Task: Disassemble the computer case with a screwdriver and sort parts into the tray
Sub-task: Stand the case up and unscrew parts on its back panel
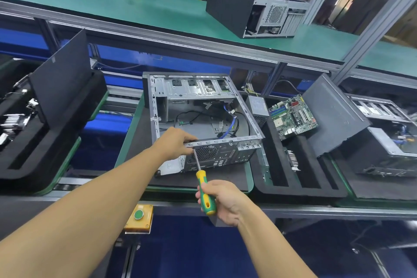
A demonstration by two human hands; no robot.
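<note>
An open grey computer case point(198, 101) lies on its side on a black mat, its inside holding loose black and blue cables. My left hand point(174, 142) grips the case's near top rail at the rear corner. My right hand point(222, 201) holds a screwdriver point(204, 189) with a green and yellow handle; its shaft points up toward the case's rear panel just under my left hand. To the right a black foam tray point(300, 171) carries a green motherboard point(293, 116), a grey power supply point(258, 106) and a dark side panel point(331, 115).
Another foam tray point(27, 156) with parts and an upright black panel stands at the left. A second stripped case point(390, 140) sits at the far right. A closed case point(250, 4) rests on the green upper shelf. A yellow box with a green button point(138, 215) hangs below the bench edge.
</note>
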